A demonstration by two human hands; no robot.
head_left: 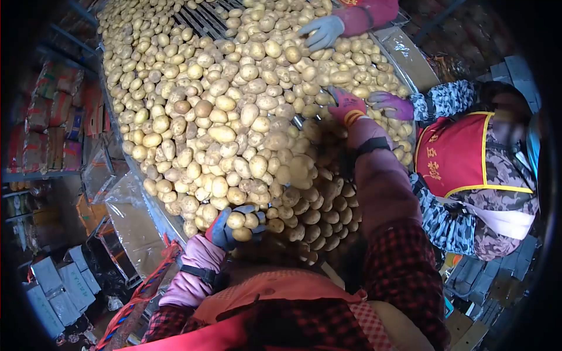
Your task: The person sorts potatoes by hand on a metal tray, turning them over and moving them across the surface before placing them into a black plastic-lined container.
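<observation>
Potatoes (222, 117) heap the sorting bed ahead of me, and with my left hand (231, 225) clamped on three small ones at the near edge and my right hand (346, 108) reaching out, fingers apart, I judge one could slip floorward.

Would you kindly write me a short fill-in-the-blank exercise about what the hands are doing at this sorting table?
1. The left hand, in a dark glove, cups several ____.
2. The right hand wears a ____ glove and reaches over the pile of potatoes.
3. A co-worker's hand at the top wears a ____ glove.
4. The co-worker on the right wears a ____ vest with yellow trim.

Missing words: potatoes; pink; white; red
</observation>
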